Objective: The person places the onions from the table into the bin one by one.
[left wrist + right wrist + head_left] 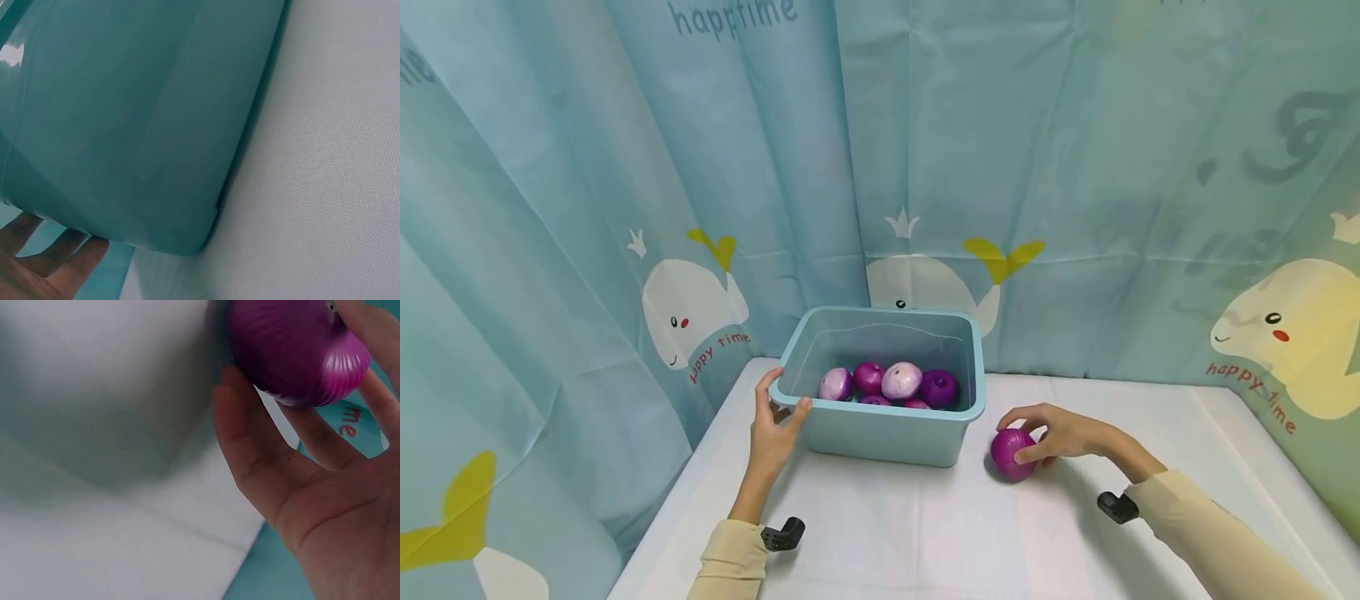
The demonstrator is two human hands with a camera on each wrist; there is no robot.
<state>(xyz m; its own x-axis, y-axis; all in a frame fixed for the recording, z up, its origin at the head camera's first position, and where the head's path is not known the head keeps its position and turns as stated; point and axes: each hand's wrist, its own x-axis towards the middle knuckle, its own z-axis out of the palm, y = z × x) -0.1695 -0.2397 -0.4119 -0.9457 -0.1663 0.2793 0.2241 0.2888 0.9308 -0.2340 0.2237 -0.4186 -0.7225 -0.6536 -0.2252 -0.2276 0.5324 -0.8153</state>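
Note:
My right hand (1060, 435) holds a purple-red onion (1009, 457) just right of the bin, low over the white tabletop. Whether the onion touches the cloth I cannot tell. In the right wrist view, the thumb and fingers surround the glossy ribbed onion (287, 350). A pale blue plastic bin (880, 437) stands upright at the table's back. My left hand (772, 433) grips its front left corner, thumb at the front rim and fingers along the left side. Inside the bin lie several onions, among them a whitish one (902, 381) and a dark purple one (939, 388).
A white cloth (880, 533) covers the table. Behind and to the left hangs a light blue curtain (962, 150) printed with whales, close to the bin's back. Each wrist wears a small black device, seen at the left (783, 535) and right cuffs.

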